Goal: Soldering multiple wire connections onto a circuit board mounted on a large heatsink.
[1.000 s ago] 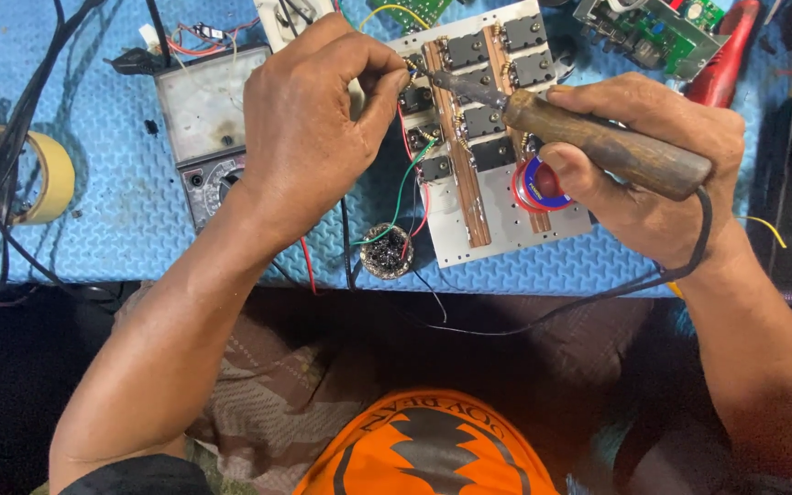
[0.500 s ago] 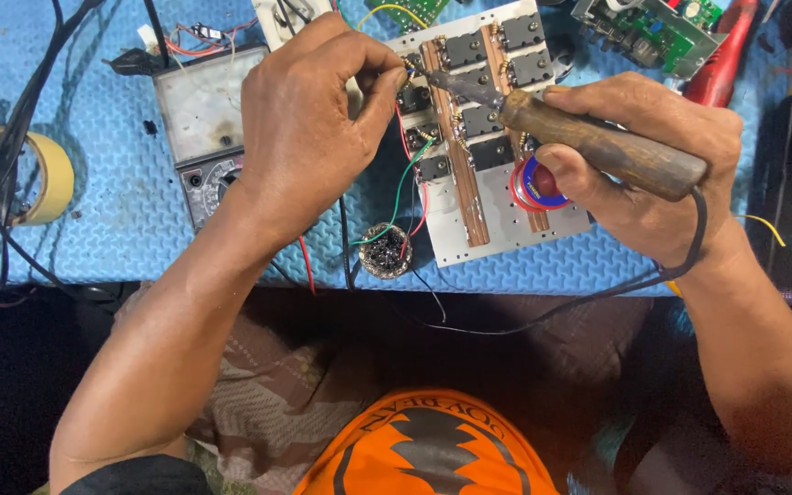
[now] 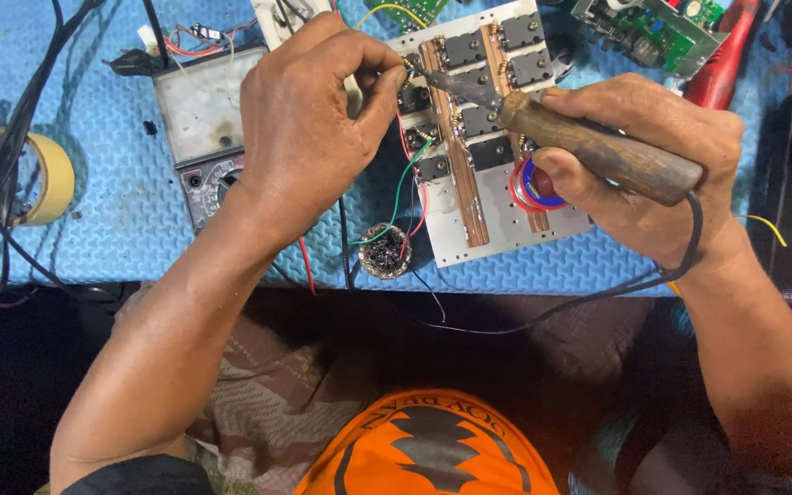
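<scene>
My right hand point(image 3: 643, 165) grips the brown wooden handle of a soldering iron point(image 3: 598, 147), its dark tip resting near the top left of a white circuit board point(image 3: 497, 229) with copper strips and black components. My left hand point(image 3: 309, 119) pinches a thin wire at that same spot on the board, fingers closed. Red, green and black wires point(image 3: 405, 197) run off the board's left side. A red and blue solder spool point(image 3: 532, 188) lies on the board under my right hand.
A grey multimeter point(image 3: 203, 128) lies under my left wrist on the blue mat point(image 3: 121, 211). A yellow tape roll point(image 3: 43, 179) sits far left, a small round tin point(image 3: 385, 252) near the front edge, a green circuit board point(image 3: 653, 27) and red tool point(image 3: 721, 64) top right.
</scene>
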